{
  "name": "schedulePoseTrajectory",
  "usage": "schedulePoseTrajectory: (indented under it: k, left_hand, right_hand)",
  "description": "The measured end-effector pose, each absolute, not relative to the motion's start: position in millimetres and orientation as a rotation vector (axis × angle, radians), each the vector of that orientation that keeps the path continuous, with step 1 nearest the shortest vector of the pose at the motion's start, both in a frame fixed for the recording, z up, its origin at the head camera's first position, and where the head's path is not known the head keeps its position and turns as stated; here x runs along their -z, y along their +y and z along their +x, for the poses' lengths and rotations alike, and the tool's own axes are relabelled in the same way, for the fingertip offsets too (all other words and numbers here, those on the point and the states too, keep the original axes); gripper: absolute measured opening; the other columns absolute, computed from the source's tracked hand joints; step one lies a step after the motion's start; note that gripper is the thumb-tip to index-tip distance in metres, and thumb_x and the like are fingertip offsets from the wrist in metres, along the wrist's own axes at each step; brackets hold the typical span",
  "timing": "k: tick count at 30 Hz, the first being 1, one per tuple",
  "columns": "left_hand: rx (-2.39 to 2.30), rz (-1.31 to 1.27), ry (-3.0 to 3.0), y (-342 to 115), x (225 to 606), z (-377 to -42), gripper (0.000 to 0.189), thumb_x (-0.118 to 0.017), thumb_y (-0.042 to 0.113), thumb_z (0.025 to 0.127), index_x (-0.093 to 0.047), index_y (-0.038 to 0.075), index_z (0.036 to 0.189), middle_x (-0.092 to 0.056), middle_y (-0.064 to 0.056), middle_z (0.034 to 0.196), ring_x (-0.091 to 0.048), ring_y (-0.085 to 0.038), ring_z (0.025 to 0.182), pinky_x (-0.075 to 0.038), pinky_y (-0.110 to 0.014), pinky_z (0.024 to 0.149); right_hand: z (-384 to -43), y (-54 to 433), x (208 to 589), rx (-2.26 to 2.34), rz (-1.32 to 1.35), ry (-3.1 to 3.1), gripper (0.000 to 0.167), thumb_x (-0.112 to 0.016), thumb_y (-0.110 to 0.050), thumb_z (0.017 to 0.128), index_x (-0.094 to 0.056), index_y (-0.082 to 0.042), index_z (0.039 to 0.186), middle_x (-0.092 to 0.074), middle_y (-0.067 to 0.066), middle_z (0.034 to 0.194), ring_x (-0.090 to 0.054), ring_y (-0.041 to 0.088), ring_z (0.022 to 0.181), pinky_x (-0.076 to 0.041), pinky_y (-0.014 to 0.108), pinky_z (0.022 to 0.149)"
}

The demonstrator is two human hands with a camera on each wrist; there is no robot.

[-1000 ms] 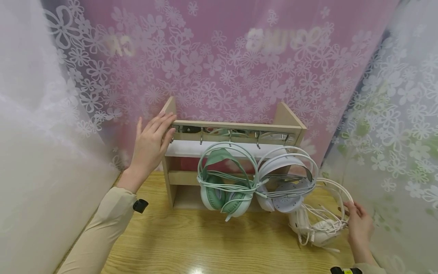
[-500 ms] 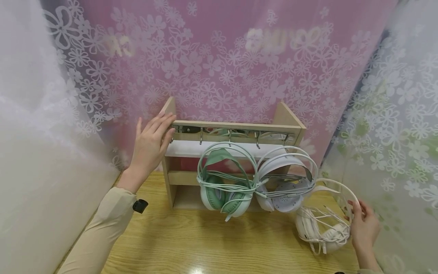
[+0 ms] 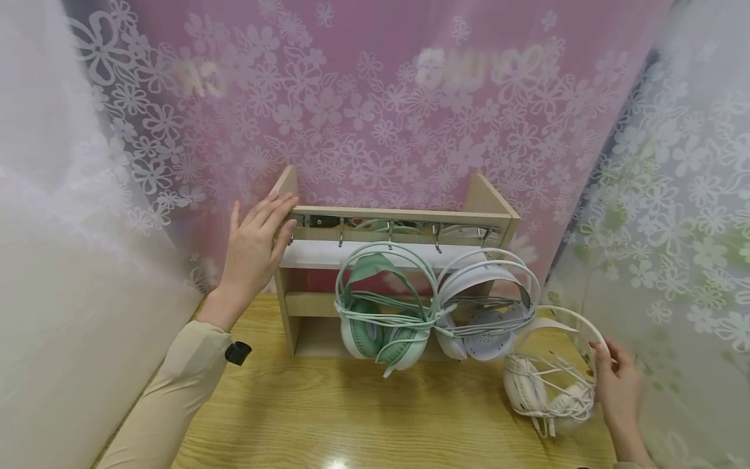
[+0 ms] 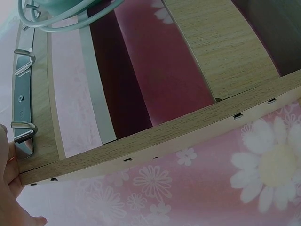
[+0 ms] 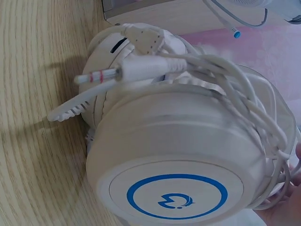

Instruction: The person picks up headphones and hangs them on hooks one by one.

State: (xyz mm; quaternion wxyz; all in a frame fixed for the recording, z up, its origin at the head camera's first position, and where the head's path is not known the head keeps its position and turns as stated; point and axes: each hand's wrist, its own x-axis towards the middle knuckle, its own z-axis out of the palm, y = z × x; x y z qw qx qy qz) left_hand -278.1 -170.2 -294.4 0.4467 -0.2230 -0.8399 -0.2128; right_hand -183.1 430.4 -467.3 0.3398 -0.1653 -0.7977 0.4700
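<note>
My right hand (image 3: 621,387) grips the headband of white over-ear headphones (image 3: 524,384) at the right of the head view. Their cable is wound around the ear cups. Up close in the right wrist view, a cup with a blue ring logo (image 5: 178,195) and an audio plug (image 5: 99,76) stand out near the wood surface. At the upper left corner of a small wooden rack (image 3: 404,212), my left hand (image 3: 252,251) rests with fingers extended. Green headphones (image 3: 366,332) and pale lavender headphones (image 3: 489,335) hang from the rack's front.
A metal strip with several hooks (image 3: 438,241) runs beneath the rack's top edge; two bare hooks, such as the lower hook (image 4: 23,129), show in the left wrist view. Below is a wood-grain table (image 3: 351,417). Floral curtains (image 3: 381,98) enclose the back and sides.
The white headphones have shifted slightly right with my right hand and turned, so their headband arch shows more openly. My left hand stays at the rack corner.
</note>
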Motion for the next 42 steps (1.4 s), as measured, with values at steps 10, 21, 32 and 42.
schedulePoseTrajectory:
  k: [10,21,32,42]
  left_hand:
    - [0.528,-0.556,-2.072,-170.2,294.5,-278.0,0.038,-0.056,0.026,0.105,-0.060,0.014,0.141,-0.059,-0.005,0.145,-0.048,-0.026,0.141,-0.010,-0.063,0.122]
    - [0.536,-0.561,-2.072,-168.7,293.8,-278.6,0.039,-0.056,0.025,0.105,-0.060,0.014,0.142,-0.058,-0.005,0.146,-0.047,-0.026,0.141,-0.009,-0.063,0.122]
    - [0.535,-0.559,-2.079,-169.7,293.3,-277.5,0.039,-0.056,0.026,0.105,-0.059,0.015,0.143,-0.058,-0.004,0.147,-0.046,-0.026,0.142,-0.008,-0.062,0.122]
    - [0.522,-0.556,-2.092,-170.6,294.8,-277.8,0.040,-0.054,0.028,0.106,-0.058,0.015,0.143,-0.057,-0.004,0.147,-0.045,-0.025,0.143,-0.008,-0.063,0.122]
  right_hand:
    - [-178.5,434.1,468.7,-1.293,-0.440,-2.211,0.057,-0.051,-0.033,0.107,-0.048,0.013,0.141,-0.056,-0.043,0.066,-0.061,-0.013,0.056,-0.049,0.010,0.052]
    - [-178.5,435.8,468.1,-1.717,-0.421,-1.836,0.011,-0.056,-0.029,0.105,-0.066,-0.027,0.109,-0.070,-0.026,0.086,-0.069,-0.004,0.062,-0.053,0.013,0.053]
    - [-168.4,442.8,445.5,-1.972,-0.346,-1.539,0.021,-0.055,-0.023,0.105,-0.075,-0.018,0.101,-0.078,-0.007,0.085,-0.072,0.010,0.057,-0.055,0.021,0.049]
    - [-157.6,445.3,417.5,-2.062,-0.181,-1.425,0.023,-0.054,-0.018,0.105,-0.074,-0.006,0.111,-0.079,0.003,0.092,-0.075,0.017,0.065,-0.058,0.026,0.053]
